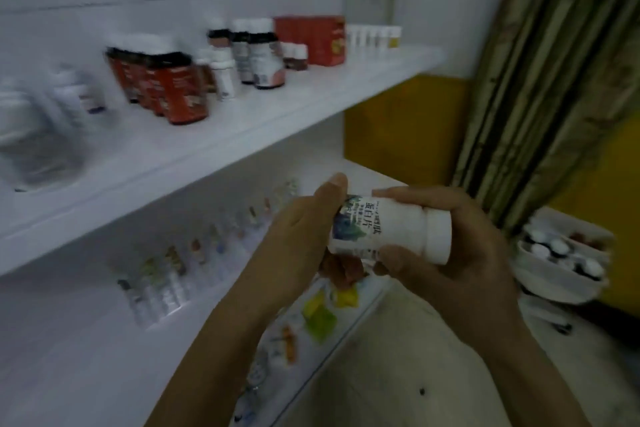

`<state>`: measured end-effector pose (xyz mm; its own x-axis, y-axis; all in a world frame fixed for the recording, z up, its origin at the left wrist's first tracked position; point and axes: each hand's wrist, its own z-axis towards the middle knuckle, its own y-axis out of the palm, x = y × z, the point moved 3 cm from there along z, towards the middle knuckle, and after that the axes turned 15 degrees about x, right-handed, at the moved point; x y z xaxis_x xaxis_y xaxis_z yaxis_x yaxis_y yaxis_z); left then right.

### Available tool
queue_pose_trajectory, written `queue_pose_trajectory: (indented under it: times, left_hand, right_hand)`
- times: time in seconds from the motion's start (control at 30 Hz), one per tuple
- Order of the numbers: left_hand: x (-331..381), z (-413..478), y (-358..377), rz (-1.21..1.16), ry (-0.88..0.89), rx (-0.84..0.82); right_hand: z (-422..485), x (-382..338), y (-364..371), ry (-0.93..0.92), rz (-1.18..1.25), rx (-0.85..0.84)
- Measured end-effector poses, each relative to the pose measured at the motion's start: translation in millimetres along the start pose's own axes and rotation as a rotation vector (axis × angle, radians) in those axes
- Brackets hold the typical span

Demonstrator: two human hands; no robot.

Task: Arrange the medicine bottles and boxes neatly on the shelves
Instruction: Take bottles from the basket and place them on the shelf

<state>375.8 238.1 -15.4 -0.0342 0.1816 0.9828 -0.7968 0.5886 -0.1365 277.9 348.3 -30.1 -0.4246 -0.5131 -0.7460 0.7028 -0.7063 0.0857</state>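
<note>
Both hands are holding a white medicine bottle (pixel 388 230) on its side in front of the white shelves: the left hand (pixel 298 243) is gripping its base, the right hand (pixel 446 246) is wrapping its fingers around the cap end. Dark bottles and a red box (pixel 313 38) are standing on the upper shelf (pixel 194 149); small boxes are lining the shelf below. A patterned curtain (pixel 554 80) is hanging beside a yellow wall (pixel 401 128), and a white tub of bottles (pixel 561 263) is sitting beneath it.
</note>
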Motion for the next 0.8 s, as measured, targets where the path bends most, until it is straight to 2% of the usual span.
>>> queue_pose_trajectory:
  times: [0.07, 0.13, 0.27, 0.3, 0.37, 0.47, 0.6, 0.8]
  left_hand:
    - [-14.8, 4.4, 64.5, 0.026, -0.072, -0.092]
    - [-29.8, 3.2, 122.0, 0.031, -0.05, -0.115]
    - [-57.3, -12.8, 216.0, 0.139, 0.242, -0.208]
    - [-62.4, -15.1, 235.0, 0.125, 0.246, -0.238]
    - [-71.2, -14.9, 267.1, 0.048, 0.144, -0.246]
    - [-84.5, -7.6, 304.1, -0.022, -0.056, -0.207]
    - [-100.2, 13.2, 346.2, 0.002, -0.104, -0.24]
    - [-138.5, 73.6, 413.9, 0.02, -0.278, -0.296]
  right_hand:
    - [-6.2, 9.2, -60.0, 0.103, -0.062, 0.065]
    - [-15.7, 21.8, -113.9, 0.278, -0.064, 0.162]
    - [-46.6, 48.9, -202.5, 0.73, 0.003, 0.403]
    - [-52.7, 53.3, -220.3, 0.812, 0.039, 0.443]
    - [-60.3, 59.8, -250.5, 0.917, 0.106, 0.501]
    - [-65.5, 68.4, -284.4, 0.956, 0.097, 0.542]
    - [-65.7, 87.0, -323.7, 0.922, -0.063, 0.641]
    - [-38.2, 137.6, -376.5, 0.873, -0.328, 0.585]
